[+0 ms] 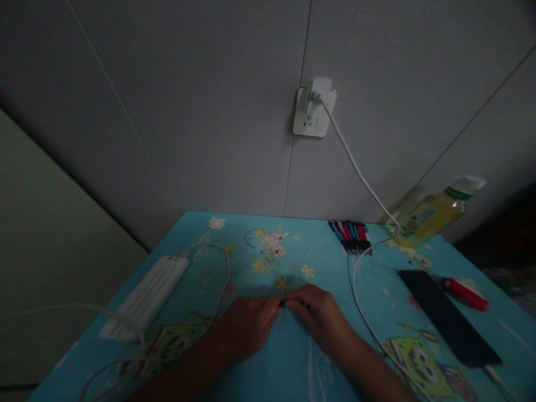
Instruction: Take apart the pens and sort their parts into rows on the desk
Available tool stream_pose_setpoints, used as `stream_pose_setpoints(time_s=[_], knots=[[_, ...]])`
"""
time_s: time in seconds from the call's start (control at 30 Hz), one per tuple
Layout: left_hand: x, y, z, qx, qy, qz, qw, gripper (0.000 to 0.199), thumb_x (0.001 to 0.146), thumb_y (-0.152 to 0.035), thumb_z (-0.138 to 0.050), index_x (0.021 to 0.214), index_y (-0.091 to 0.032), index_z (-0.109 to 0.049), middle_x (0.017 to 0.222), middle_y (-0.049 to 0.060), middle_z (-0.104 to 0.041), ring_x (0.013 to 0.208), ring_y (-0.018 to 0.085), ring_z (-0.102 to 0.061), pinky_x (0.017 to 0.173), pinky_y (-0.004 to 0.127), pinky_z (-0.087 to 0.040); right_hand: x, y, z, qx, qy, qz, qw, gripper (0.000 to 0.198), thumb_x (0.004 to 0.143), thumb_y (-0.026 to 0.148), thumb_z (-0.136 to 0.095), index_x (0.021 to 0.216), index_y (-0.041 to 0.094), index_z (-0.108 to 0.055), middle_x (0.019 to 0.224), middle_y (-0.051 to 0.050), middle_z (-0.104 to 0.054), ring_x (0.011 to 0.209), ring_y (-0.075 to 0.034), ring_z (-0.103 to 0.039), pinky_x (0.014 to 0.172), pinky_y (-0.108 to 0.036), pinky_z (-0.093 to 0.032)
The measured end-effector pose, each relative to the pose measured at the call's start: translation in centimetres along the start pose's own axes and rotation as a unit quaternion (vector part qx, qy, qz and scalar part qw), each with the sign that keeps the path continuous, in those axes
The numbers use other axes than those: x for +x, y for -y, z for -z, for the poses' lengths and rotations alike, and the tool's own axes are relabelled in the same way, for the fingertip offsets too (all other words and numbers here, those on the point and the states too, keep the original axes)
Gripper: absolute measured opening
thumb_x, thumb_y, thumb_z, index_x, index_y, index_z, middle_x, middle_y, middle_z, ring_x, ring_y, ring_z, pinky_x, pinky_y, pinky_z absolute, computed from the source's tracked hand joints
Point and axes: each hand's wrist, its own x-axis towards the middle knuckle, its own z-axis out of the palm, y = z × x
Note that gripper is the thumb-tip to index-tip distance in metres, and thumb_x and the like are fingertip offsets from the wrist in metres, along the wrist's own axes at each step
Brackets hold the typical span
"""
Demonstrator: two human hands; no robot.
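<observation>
My left hand [249,324] and my right hand [320,315] meet over the front middle of the blue cartoon-print tabletop. Both are closed, with thumbs and fingers pinched together at the tips. Between the fingertips shows a small dark thing [282,304], mostly hidden and too small to name. Several pens [350,237] with blue, red and black barrels lie side by side near the wall, beyond my right hand.
To the left lies a white rectangular block [146,296] with a white cable. At right are a black flat panel [448,315], a red-handled tool [467,294] and a tilted bottle of yellow liquid [435,215]. Another cable [355,167] runs from the wall socket [312,120] across the table.
</observation>
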Motion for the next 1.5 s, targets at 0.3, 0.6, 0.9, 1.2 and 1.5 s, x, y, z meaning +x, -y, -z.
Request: stream_pose_setpoints(time_s=[0.3,0.6,0.9,1.2,1.5], knots=[[0.0,0.2,-0.2,0.01,-0.019,0.028,0.999,0.029,0.103,-0.026,-0.034,0.114,-0.02,-0.059,0.086,0.005,-0.075,0.072,0.021,-0.071,0.069,0.032,-0.051,0.1,-1.6,1.1,-0.044,-0.058,0.004,0.997,0.013,0.095,0.026,-0.058,0.102,0.022,-0.068,0.097,-0.005,-0.07,0.088,-0.018,-0.065,0.082,-0.031,-0.051],[0.0,-0.2,0.2,0.015,-0.014,0.026,0.999,0.028,0.102,-0.026,-0.036,0.115,-0.02,-0.06,0.087,0.004,-0.075,0.072,0.021,-0.072,0.07,0.032,-0.052,0.6,-6.8,4.5,-0.303,-0.111,-0.084,0.943,0.019,0.095,0.024,-0.055,0.098,0.02,-0.073,0.095,-0.008,-0.071,0.091,-0.023,-0.064,0.083,-0.033,-0.049],[0.0,0.0,0.1,0.009,-0.017,0.024,1.0,0.026,0.103,-0.026,-0.037,0.113,-0.021,-0.06,0.087,0.004,-0.073,0.075,0.02,-0.071,0.073,0.033,-0.05,0.5,-7.9,4.7,-0.339,-0.124,-0.085,0.929,0.027,0.094,0.021,-0.053,0.118,0.019,-0.068,0.107,-0.011,-0.07,0.1,-0.025,-0.063,0.091,-0.036,-0.048],[0.4,0.5,-1.0,0.013,-0.038,-0.016,0.999,0.016,0.1,-0.027,-0.049,0.102,-0.02,-0.062,0.087,0.001,-0.068,0.079,0.019,-0.067,0.07,0.031,-0.051,-0.1,-1.1,0.4,-0.067,-0.049,0.001,0.997,0.021,0.098,0.033,-0.052,0.104,0.023,-0.07,0.096,-0.005,-0.07,0.091,-0.02,-0.065,0.084,-0.032,-0.05],[0.7,0.3,-0.5,-0.002,-0.062,-0.013,0.998,0.016,0.1,-0.027,-0.05,0.102,-0.018,-0.063,0.093,0.003,-0.064,0.089,0.019,-0.061,0.079,0.033,-0.052,-0.2,-0.5,-1.0,-0.046,-0.025,-0.049,0.997,0.023,0.099,0.027,-0.051,0.089,0.022,-0.071,0.083,-0.002,-0.068,0.077,-0.017,-0.063,0.075,-0.029,-0.046]])
